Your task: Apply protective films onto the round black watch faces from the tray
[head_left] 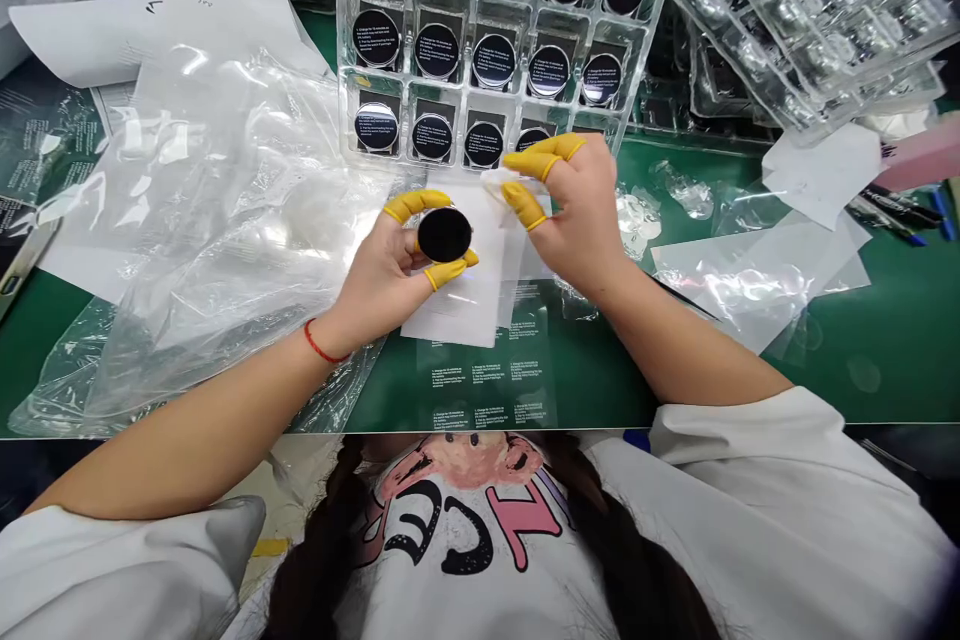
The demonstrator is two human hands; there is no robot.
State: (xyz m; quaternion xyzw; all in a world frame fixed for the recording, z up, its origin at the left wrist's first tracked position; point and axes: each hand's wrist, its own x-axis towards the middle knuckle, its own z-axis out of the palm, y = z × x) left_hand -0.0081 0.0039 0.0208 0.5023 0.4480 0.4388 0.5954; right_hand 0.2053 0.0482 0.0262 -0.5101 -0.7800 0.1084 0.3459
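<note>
White shirt (457, 605) before a crowded green bench (900, 340)

Plastic sheeting (247, 190) covers the left side; stacked trays (795, 30) crowd the far right. Beyond the hands sits a clear tray (344, 30) of labelled discs (493, 60). The left hand (390, 265) grips a black disc (445, 235) by its edges above white paper (461, 320). The right hand (581, 195), fingertips slightly parted, meets translucent film (491, 182); whether pinched is unclear.
</note>
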